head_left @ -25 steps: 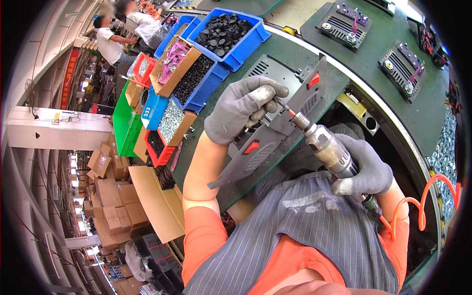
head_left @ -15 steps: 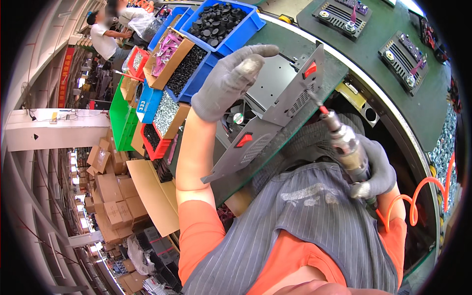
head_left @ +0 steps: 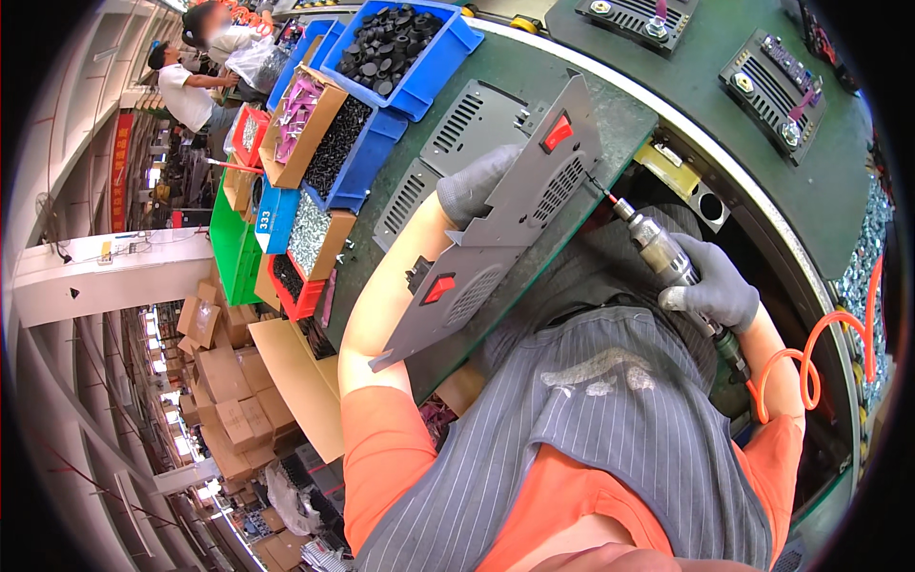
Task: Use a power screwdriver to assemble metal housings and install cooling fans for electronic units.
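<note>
Two grey metal panels, each with a red rocker switch and a round vent grille, stand side by side at the bench edge: a far panel [head_left: 548, 176] and a near panel [head_left: 443, 305]. Slotted grey metal sheets [head_left: 467, 119] show behind them. My gloved left hand [head_left: 477, 186] reaches behind the far panel, its fingertips hidden there. In my gloved right hand [head_left: 720, 286] is an air screwdriver [head_left: 658, 250] with an orange hose. Its thin bit points at the far panel's outer face, close to the grille; whether it touches I cannot tell.
Blue bins of black round caps [head_left: 386, 48] and dark screws [head_left: 338, 143] stand at the left, beside boxes of silver screws [head_left: 310, 234] and pink parts [head_left: 300, 114]. Across the rail [head_left: 705, 143], slotted assemblies [head_left: 777, 91] lie on a green surface. Two people work far left.
My left hand has dropped from above the metalwork to behind the far panel. The panels have turned, and slotted sheets now show behind them. The fan is out of sight; the screwdriver has shifted slightly.
</note>
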Demonstrator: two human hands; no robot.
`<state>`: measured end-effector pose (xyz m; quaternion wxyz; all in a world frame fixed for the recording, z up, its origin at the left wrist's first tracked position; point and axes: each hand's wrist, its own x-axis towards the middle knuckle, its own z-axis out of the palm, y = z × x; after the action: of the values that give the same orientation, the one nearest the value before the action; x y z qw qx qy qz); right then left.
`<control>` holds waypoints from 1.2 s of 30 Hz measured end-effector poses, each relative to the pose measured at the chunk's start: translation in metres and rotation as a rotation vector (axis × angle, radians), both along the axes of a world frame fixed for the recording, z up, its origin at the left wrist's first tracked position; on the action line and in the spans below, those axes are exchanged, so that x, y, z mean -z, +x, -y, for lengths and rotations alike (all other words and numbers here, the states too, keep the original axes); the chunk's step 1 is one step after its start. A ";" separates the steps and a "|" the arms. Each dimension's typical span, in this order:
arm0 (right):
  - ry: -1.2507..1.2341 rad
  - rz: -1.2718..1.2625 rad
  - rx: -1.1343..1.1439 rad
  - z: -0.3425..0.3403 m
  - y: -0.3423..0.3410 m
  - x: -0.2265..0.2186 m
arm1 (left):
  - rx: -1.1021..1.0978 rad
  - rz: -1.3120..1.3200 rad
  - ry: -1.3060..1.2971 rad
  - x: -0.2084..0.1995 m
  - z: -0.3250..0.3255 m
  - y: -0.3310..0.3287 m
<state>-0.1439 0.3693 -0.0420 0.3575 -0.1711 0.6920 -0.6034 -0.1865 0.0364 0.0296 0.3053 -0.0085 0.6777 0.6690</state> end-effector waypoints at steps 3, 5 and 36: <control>-0.023 0.061 -0.002 -0.001 -0.004 0.001 | 0.024 -0.004 0.009 0.005 0.002 -0.003; -0.007 0.054 -0.025 -0.003 -0.006 0.002 | 0.041 -0.016 0.014 0.007 0.005 -0.003; -0.053 0.177 -0.043 0.028 0.034 0.039 | -1.271 0.084 0.040 0.066 0.081 0.221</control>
<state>-0.1099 0.3413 -0.0814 0.4255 -0.1416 0.6376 -0.6265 0.0348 -0.0445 -0.0365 -0.1248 -0.4294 0.5150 0.7313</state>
